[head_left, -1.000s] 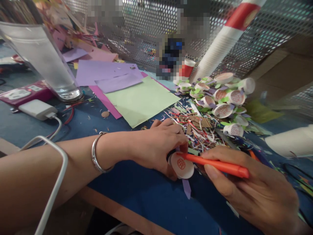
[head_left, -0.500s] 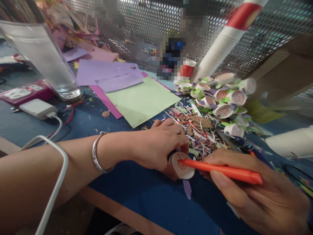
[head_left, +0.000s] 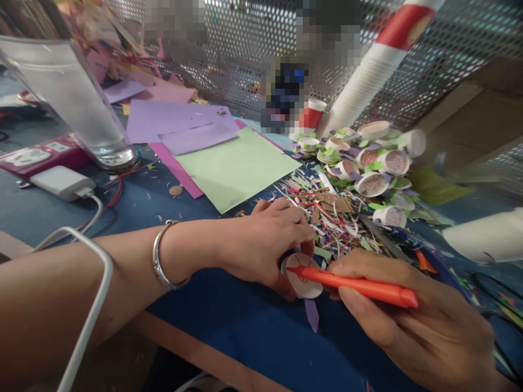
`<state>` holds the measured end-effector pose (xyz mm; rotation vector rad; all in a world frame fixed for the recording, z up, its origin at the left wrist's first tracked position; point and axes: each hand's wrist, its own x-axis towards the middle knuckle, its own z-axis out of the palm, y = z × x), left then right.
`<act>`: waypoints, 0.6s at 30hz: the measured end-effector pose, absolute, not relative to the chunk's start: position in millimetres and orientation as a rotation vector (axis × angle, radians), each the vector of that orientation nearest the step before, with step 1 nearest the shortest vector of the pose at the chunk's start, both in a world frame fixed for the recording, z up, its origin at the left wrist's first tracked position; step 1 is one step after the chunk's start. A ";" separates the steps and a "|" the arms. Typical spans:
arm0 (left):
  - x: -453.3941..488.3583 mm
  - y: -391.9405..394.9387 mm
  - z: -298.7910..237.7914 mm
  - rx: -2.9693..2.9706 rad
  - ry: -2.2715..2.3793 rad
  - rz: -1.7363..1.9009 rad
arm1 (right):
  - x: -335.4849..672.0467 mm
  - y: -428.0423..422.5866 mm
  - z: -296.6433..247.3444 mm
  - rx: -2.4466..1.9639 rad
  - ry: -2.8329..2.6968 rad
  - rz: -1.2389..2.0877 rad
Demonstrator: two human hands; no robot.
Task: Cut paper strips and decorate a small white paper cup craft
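My left hand [head_left: 265, 242], a silver bangle on its wrist, is closed around a small paper cup [head_left: 303, 285] lying on its side on the blue table, its round white base turned toward me. My right hand [head_left: 417, 321] grips an orange marker [head_left: 355, 284] like a pen. The marker's tip rests on the left part of the cup's base, over red marks drawn there. A purple paper strip [head_left: 312, 313] hangs below the cup.
A heap of decorated small cups [head_left: 373, 163] and paper scraps [head_left: 330, 212] lies behind my hands. Green [head_left: 237, 166] and purple [head_left: 180, 122] paper sheets, a tall glass [head_left: 77, 103], a white charger with cable [head_left: 63, 182] and a stack of cups [head_left: 368, 76] stand farther off.
The marker tip has slid leftward across the cup's base, and the red design there is now more scribbled over. My left hand has kept its hold.
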<state>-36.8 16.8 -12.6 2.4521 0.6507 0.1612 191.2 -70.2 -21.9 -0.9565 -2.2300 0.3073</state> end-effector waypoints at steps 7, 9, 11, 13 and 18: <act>-36.8 17.1 -12.3 2.463 0.657 0.149 | 194.4 -71.7 -20.6 -1.013 -2.219 0.243; -37.1 17.2 -12.8 2.459 0.657 0.146 | 196.4 -71.4 -21.4 -1.051 -2.190 0.202; -37.2 17.3 -13.3 2.455 0.653 0.150 | 196.7 -72.0 -22.1 -1.089 -2.150 0.169; -37.1 17.4 -13.6 2.453 0.648 0.155 | 194.7 -73.7 -21.8 -1.095 -2.104 0.167; -36.9 16.8 -12.2 2.444 0.656 0.139 | 188.6 -78.0 -18.9 -1.109 -2.033 0.237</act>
